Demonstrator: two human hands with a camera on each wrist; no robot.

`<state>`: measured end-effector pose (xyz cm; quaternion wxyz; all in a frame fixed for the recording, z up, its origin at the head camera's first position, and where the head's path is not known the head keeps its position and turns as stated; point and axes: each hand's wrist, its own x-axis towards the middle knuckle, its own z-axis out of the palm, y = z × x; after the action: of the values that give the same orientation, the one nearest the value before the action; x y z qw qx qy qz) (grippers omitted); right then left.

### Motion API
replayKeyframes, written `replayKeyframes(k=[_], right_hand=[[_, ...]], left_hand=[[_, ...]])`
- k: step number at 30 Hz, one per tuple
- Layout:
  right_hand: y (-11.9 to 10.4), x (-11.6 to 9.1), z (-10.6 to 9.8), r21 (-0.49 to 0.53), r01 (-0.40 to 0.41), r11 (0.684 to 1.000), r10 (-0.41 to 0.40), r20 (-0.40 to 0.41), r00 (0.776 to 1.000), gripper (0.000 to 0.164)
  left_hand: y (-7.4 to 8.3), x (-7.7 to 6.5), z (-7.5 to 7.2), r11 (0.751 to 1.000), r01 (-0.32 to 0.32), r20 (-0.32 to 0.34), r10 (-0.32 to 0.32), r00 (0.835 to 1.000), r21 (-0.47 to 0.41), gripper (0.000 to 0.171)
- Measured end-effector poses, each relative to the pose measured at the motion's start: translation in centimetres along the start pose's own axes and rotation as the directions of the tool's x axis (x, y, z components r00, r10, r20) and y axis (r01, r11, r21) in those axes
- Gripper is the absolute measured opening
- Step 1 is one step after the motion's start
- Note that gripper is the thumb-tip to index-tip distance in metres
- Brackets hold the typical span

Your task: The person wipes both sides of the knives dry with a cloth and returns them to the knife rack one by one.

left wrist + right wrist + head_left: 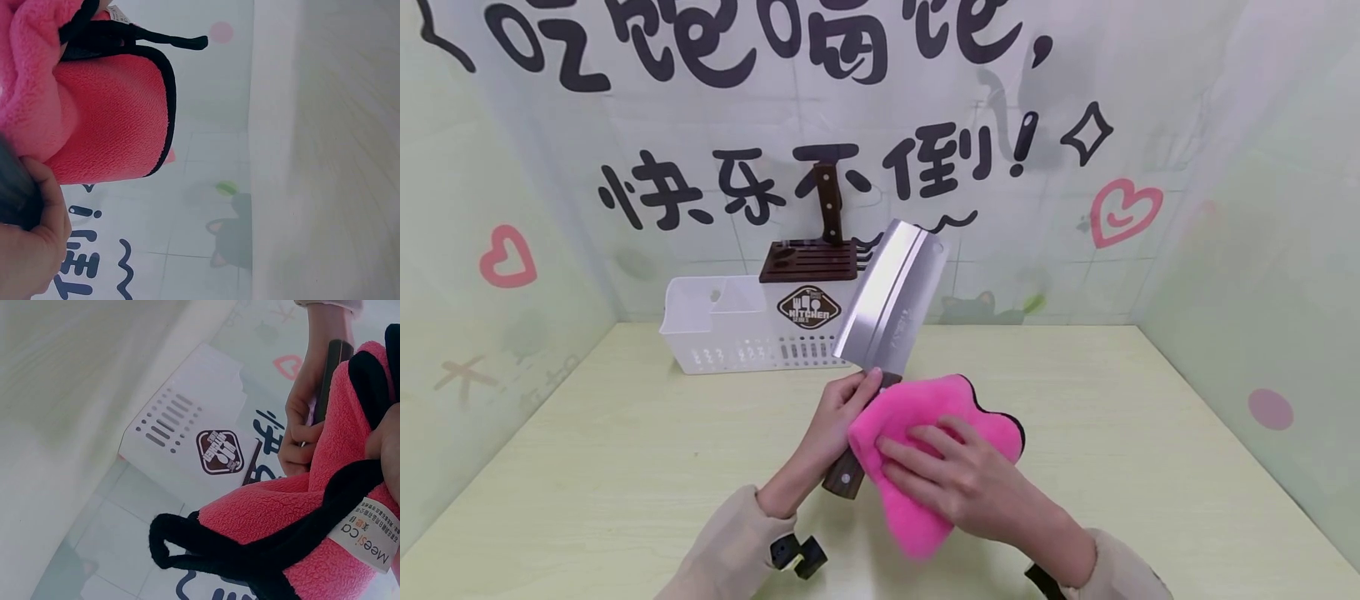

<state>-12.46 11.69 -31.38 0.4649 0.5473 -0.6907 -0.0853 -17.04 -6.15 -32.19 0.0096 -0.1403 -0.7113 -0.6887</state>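
Observation:
My left hand grips the dark wooden handle of a cleaver, thumb lying near the base of the blade. The broad steel blade points up and tilts right, raised over the table. A fluffy pink cloth with black edging is bunched in my right hand, whose bent fingers press it against the handle. That cloth hides part of the handle. A black loop and a white label on the cloth show in the right wrist view.
Behind the cleaver, a white perforated kitchen rack stands at the back of the pale table. Its brown slotted knife block holds a knife with a riveted handle. Printed wall panels enclose the back and sides.

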Motion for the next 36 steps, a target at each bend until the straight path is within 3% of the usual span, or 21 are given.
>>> replayKeyframes(k=[17, 25, 36], right_hand=[[1.2, 0.0, 0.6, 0.054, -0.177, 0.983, 0.176, 0.013, 0.984, 0.039], [1.2, 0.2, 0.8, 0.047, -0.216, 0.975, 0.215, 0.01, 0.976, 0.041], [0.1, 0.2, 1.0, 0.174, -0.233, 0.957, 0.237, -0.001, 0.972, 0.04]], left_hand=[[-0.3, 0.0, -0.1, 0.998, 0.068, 0.039, -0.068, 0.997, 0.004, 0.04], [-0.3, 0.1, 0.0, 0.998, 0.067, 0.022, -0.067, 0.998, 0.009, 0.041], [-0.3, 0.2, 0.1, 0.998, 0.053, -0.044, -0.052, 0.998, 0.041, 0.042]])
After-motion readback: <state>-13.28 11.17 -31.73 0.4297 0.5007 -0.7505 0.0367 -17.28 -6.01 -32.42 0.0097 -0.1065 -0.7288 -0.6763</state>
